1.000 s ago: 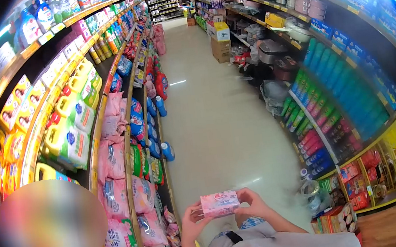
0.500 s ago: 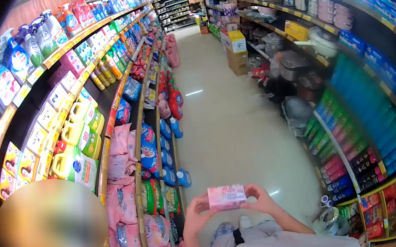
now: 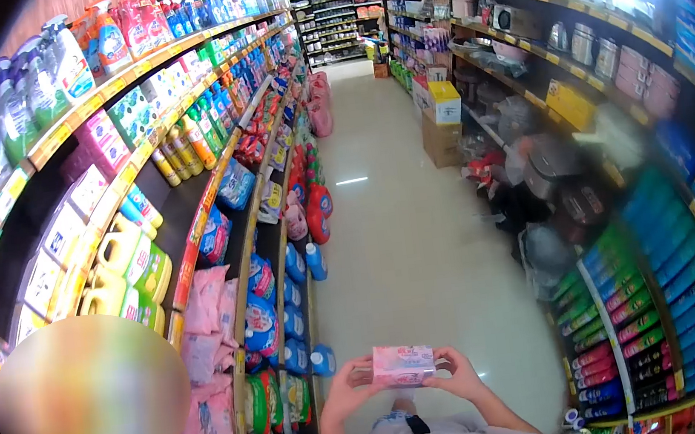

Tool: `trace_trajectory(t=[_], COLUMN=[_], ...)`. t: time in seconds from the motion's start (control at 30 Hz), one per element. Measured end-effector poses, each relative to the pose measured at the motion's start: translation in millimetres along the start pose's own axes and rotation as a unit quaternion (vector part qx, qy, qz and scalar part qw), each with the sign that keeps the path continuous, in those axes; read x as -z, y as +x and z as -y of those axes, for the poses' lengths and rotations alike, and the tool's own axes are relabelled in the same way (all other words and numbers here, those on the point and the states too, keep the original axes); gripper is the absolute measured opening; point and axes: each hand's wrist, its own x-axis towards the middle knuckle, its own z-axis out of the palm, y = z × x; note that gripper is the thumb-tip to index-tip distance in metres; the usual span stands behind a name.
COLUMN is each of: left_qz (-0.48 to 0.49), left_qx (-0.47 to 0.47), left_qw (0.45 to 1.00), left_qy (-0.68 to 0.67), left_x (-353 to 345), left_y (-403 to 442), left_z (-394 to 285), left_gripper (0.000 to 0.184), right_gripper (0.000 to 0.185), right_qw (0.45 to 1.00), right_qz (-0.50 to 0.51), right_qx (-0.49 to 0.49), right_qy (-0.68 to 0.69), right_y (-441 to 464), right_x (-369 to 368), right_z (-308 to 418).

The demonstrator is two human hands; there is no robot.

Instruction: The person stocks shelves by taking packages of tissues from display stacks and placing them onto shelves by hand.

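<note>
A small pink printed box (image 3: 403, 366) is held level in front of my body, low in the view. My left hand (image 3: 348, 393) grips its left end, and my right hand (image 3: 458, 377) grips its right end. The fingers of both hands curl round the box's ends, partly out of sight. Its wide printed side and top show; the lettering is too small to read. Below it appear my grey clothing and part of a foot on the aisle floor.
The left shelves carry spray bottles (image 3: 109, 38), yellow jugs (image 3: 148, 270) and pink packs (image 3: 203, 302). Blue bottles (image 3: 316, 262) stand at the lower left shelf's edge. Cartons (image 3: 443, 139) and bagged goods line the right. A pale floor (image 3: 384, 238) runs between. A blurred oval covers the lower left.
The view has moved along the aisle and turned slightly left; the cartons and blue bottles appear lower and farther right. The pink box stays between both hands, slightly lower in view.
</note>
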Motion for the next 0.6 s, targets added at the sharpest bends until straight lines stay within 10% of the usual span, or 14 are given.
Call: trace_trajectory(t=[0.6], left_qz=[-0.027], left_qx=[-0.020], left_qw=[0.999], left_qy=[0.028], left_x=[85.9], left_y=[251.1], left_z=[-23.3], left_gripper=[0.036], right_gripper=[0.040], right_qw=[0.999], right_qz=[-0.025], right_qx=[-0.030], right_qy=[0.032], right_y=[272.3], right_x=[28.4], right_z=[-8.4])
